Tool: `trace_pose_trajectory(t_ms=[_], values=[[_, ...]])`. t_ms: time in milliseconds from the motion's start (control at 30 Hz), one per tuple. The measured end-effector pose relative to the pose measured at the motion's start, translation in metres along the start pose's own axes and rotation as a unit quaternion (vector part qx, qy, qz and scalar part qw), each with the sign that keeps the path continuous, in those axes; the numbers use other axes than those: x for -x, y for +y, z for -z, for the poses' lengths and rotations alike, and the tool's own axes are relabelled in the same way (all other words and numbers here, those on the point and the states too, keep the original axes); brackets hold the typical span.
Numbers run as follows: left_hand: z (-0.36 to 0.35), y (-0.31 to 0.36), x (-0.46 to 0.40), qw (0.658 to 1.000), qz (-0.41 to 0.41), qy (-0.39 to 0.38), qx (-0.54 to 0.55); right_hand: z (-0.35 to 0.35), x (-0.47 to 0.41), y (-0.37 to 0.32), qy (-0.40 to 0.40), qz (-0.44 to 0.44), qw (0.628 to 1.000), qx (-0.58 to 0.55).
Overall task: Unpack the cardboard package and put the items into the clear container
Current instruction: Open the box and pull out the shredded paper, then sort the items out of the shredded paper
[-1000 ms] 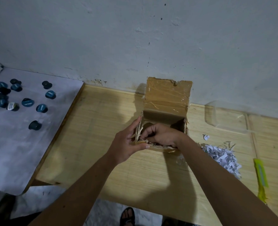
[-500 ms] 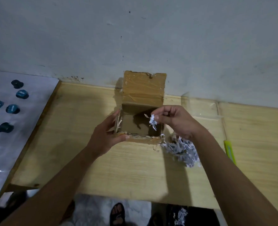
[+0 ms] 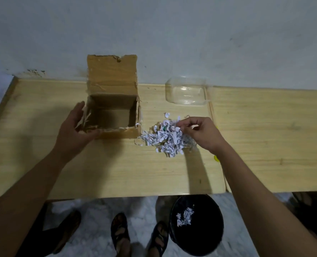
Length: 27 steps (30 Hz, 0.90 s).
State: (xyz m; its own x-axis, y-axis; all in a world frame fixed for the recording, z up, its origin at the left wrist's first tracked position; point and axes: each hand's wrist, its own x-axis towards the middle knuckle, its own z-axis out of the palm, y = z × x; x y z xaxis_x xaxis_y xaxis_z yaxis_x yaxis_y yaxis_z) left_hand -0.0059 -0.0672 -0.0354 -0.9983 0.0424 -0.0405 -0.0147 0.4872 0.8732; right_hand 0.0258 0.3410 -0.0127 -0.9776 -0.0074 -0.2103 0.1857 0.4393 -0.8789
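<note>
Since half a second ago the right hand [image 3: 204,133] has carried its pinch of shreds out of the box [image 3: 113,115] to the shred pile [image 3: 166,139] on the counter [image 3: 117,169], fingers pinching strips at the pile's far edge. Steadying the box's left wall, the left hand [image 3: 74,127] lies open with fingers straight. Shreds look feather-light, limp and scatter-prone, best gathered in loose bunches; the container [image 3: 186,92] sits by the wall.
</note>
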Motion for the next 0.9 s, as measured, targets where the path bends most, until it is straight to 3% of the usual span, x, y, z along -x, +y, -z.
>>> trace_pose_trajectory(t_ms=[133, 267, 467, 567, 667, 767, 900], values=[[-0.017, 0.025, 0.013, 0.995, -0.009, 0.059, -0.076, 0.002, 0.001, 0.006, 0.009, 0.007, 1.0, -0.013], [-0.051, 0.063, 0.015, 0.978, -0.173, 0.061, -0.103, 0.003, 0.002, 0.006, 0.027, 0.044, 0.998, -0.042], [-0.13, 0.099, 0.027, 0.931, -0.302, -0.108, -0.176, 0.013, 0.008, 0.019, 0.017, 0.091, 0.996, -0.002], [-0.161, 0.086, 0.024, 0.902, -0.325, -0.184, -0.215, 0.016, 0.014, 0.03, -0.029, 0.118, 0.988, 0.09], [-0.184, 0.067, 0.012, 0.869, -0.33, -0.213, -0.301, 0.012, 0.014, 0.045, -0.106, 0.122, 0.972, 0.17], [-0.194, 0.054, -0.004, 0.878, -0.303, -0.238, -0.285, 0.004, 0.004, 0.06, -0.145, 0.112, 0.961, 0.207], [-0.198, 0.049, -0.016, 0.904, -0.29, -0.233, -0.21, -0.002, -0.01, 0.07, -0.088, 0.162, 0.962, 0.199]])
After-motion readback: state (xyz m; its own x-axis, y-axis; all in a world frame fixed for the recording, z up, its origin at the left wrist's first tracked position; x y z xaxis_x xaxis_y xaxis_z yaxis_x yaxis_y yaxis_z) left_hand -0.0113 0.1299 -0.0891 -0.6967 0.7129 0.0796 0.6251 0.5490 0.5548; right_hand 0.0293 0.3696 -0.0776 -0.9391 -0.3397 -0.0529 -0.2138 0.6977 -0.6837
